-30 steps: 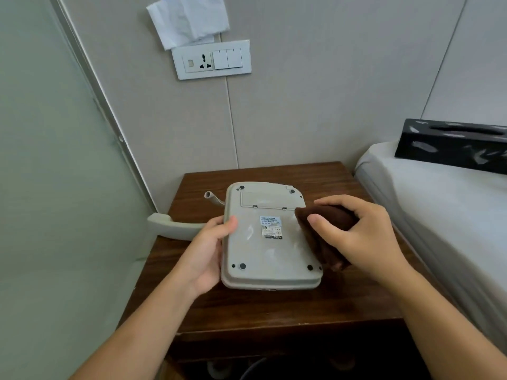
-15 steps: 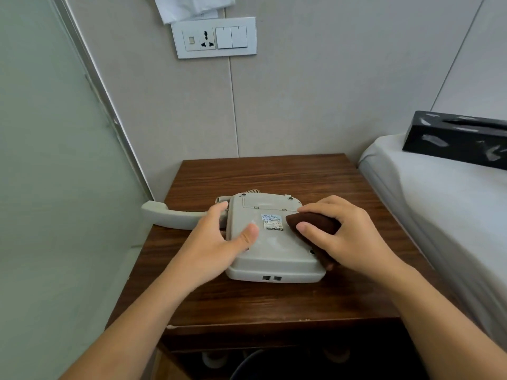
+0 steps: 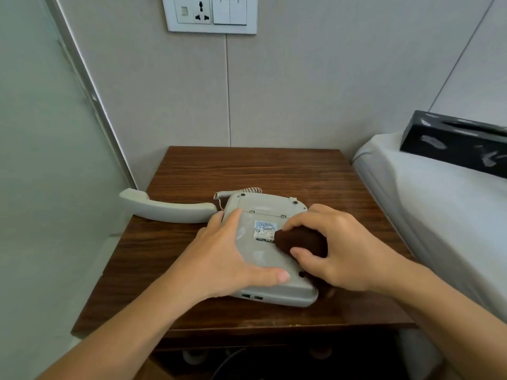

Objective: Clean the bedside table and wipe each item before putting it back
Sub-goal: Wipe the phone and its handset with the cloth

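Nearest the camera, the person's two forearms reach in over the front edge of the dark brown wooden bedside table (image 3: 192, 171). The left hand (image 3: 225, 259) lies flat with straight fingers and thumb pressed on the upturned underside of the pale grey plastic telephone base (image 3: 263, 259), steadying it. The right hand (image 3: 337, 250) has its fingers and thumb curled round a bunched dark brown cleaning cloth (image 3: 299, 242), whose tip touches the base just beside the small white printed label (image 3: 264, 231) near its middle.

The base sits bottom-up toward the front middle of the tabletop. Just beyond and to the left, the matching pale grey handset (image 3: 167, 208) lies off its cradle, its far end overhanging the table's left edge, joined to the base by a coiled cord (image 3: 251, 190) at the back.

Judging by this, the step in hand is wiping the underside of the phone. The next move probably calls for sweeping the cloth across the rest of the bottom face while the left hand holds firm, then turning the base upright, with care that the cord does not drag the overhanging handset off the edge.

Farther right, a black rectangular tissue box (image 3: 455, 144) rests on the white bed (image 3: 439, 204). On the far wall hangs a white socket and switch plate (image 3: 211, 13).
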